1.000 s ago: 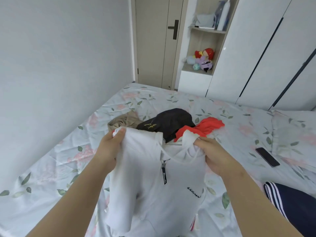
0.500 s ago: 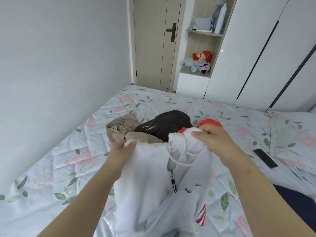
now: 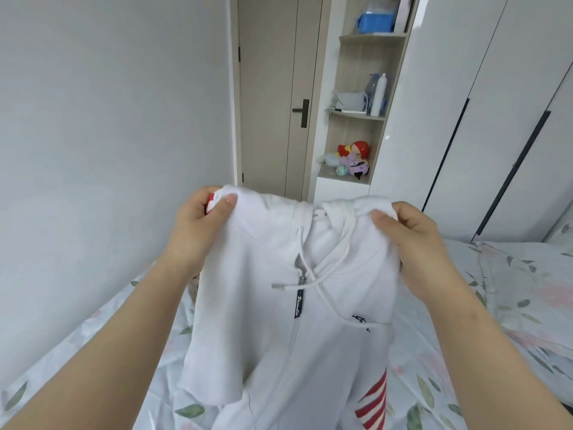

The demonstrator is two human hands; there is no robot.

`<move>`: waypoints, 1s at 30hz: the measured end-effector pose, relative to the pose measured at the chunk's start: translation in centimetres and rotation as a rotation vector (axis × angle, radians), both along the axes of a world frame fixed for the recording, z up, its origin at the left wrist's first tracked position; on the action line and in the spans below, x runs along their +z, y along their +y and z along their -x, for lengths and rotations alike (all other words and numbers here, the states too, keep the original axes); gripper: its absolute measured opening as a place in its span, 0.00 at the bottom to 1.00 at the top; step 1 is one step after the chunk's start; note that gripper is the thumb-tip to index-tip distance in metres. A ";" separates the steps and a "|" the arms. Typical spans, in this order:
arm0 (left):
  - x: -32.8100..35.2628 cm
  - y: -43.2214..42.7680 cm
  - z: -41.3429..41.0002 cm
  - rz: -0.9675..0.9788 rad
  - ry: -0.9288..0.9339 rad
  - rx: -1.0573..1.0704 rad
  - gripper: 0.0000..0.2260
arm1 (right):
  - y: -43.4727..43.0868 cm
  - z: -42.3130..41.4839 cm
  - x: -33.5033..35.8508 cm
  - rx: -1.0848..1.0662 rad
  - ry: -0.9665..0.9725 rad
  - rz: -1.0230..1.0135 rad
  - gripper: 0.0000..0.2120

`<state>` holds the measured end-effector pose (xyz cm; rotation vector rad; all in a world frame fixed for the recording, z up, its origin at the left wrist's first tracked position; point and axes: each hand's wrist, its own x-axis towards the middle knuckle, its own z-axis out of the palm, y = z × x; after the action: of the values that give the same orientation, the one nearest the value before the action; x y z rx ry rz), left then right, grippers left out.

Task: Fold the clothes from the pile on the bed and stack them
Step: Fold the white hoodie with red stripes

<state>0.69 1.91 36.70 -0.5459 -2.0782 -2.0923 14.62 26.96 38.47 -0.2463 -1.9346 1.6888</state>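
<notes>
Floral bed [image 3: 428, 367], its leaf-and-blossom sheet spreading beneath the raised white hoodie [image 3: 279, 321]; a pillow [image 3: 527, 274] in matching print lies on it, just right of and below the right hand [image 3: 415, 240] and its grip.

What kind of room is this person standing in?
Most likely a home bedroom: a bed with a floral sheet, tall white wardrobe doors beside it, and a shelf niche holding plush toys.

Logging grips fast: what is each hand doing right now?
Left hand: grips the white zip hoodie at one shoulder.
Right hand: grips the hoodie's other shoulder.
</notes>
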 end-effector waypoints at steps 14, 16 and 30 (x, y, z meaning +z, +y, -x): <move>13.2 1.8 0.7 0.443 0.414 0.122 0.16 | 1.0 -0.3 12.3 -0.269 0.214 -0.430 0.13; 12.5 1.6 0.8 0.601 0.393 0.109 0.17 | 2.2 -0.4 11.2 -0.220 0.054 -0.456 0.16; 5.2 0.5 -1.4 0.524 0.402 -0.131 0.11 | 3.5 -5.2 4.4 0.325 -0.307 0.024 0.11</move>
<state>2.12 2.36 41.92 -1.0894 -2.3645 -1.3155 19.86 30.50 42.82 -0.2202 -2.2786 1.9776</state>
